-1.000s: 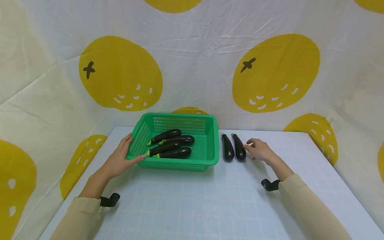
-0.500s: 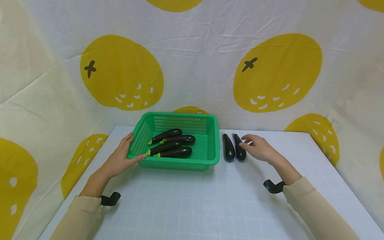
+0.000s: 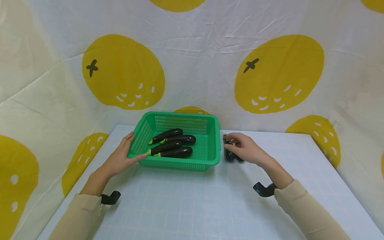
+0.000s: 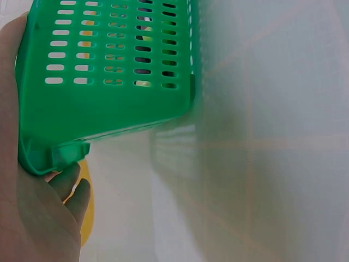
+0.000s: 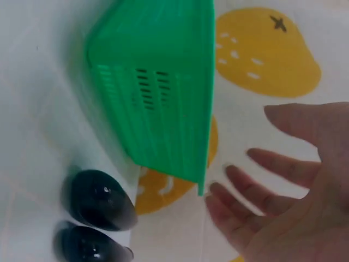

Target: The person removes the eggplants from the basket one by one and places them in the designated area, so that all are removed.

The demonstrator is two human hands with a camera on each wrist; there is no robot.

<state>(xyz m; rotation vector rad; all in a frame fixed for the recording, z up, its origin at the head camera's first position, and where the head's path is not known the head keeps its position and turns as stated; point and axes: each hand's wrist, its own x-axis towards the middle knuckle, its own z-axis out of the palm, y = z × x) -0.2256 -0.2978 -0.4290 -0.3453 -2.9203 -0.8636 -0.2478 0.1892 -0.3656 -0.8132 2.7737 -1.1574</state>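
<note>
In the head view my left hand [image 3: 118, 161] holds the front-left corner of a green plastic basket [image 3: 178, 161], thumb along the front rim and fingers on the left side. Several dark eggplants [image 3: 177, 152] with green stem ends lie inside. My right hand [image 3: 245, 149] is over two more eggplants just right of the basket, partly hiding them. The right wrist view has this hand [image 5: 283, 185] with spread, slightly bent fingers and nothing in its grasp, apart from both the nearer eggplant [image 5: 101, 199] and the other eggplant [image 5: 90, 244].
The basket stands on a table [image 3: 189, 208] with a pale gridded cover, near its back edge. A white curtain [image 3: 200, 74] printed with yellow fruit hangs behind and at both sides. A black wrist camera [image 3: 264, 189] sits at the right sleeve.
My right hand has moved left from beside the right-hand eggplant to above both loose eggplants, now covering parts of them. My left hand and the basket have stayed in place.
</note>
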